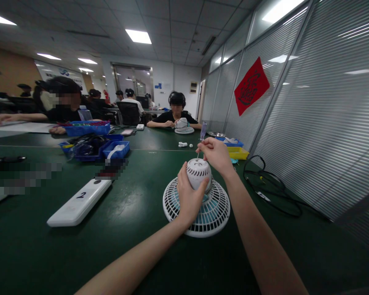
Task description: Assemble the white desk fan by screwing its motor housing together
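A small white fan lies face down on the green table, its round grille flat and light blue blades showing through the slots. The rounded motor housing points up. My left hand is wrapped around this housing from the near left side. Above it, my right hand pinches a screwdriver with a clear purplish handle. Its thin shaft runs down to the top of the housing, near a hole; the tip's exact seat is too small to tell.
Small white parts lie beyond the fan. A yellow tray and coiled black cable are to the right. Left are blue bins and a white device marked 2. A person sits opposite with another fan.
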A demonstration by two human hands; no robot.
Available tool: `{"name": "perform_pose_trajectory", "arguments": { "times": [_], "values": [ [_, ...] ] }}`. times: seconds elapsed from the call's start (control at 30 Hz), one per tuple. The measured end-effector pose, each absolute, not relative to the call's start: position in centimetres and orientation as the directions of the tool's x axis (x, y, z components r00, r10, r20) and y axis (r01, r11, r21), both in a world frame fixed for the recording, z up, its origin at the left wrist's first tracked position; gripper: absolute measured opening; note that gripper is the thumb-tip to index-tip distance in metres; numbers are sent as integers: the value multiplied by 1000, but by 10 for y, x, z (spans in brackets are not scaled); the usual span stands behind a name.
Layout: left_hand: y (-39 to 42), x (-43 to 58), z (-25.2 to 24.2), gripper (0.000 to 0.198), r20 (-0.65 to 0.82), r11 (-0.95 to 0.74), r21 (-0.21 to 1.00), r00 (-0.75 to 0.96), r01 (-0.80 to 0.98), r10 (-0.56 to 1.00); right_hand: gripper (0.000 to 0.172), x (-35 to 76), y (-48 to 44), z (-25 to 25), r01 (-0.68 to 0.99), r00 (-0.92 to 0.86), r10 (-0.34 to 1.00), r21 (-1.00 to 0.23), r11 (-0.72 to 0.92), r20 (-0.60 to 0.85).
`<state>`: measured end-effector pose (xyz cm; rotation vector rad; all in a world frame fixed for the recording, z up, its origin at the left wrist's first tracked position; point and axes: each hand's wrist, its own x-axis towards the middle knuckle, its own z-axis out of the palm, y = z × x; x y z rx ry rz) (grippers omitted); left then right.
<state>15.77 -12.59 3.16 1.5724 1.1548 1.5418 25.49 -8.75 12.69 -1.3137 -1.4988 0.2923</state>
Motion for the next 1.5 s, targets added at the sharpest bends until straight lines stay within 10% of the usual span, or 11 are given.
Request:
{"name": "perform_pose_trajectory", "arguments": {
  "times": [1.5],
  "values": [
    [-124,158,30,68,428,-416,899,-83,134,900,15,258,-84,123,587,211,801,-728,355,560]
  ]
}}
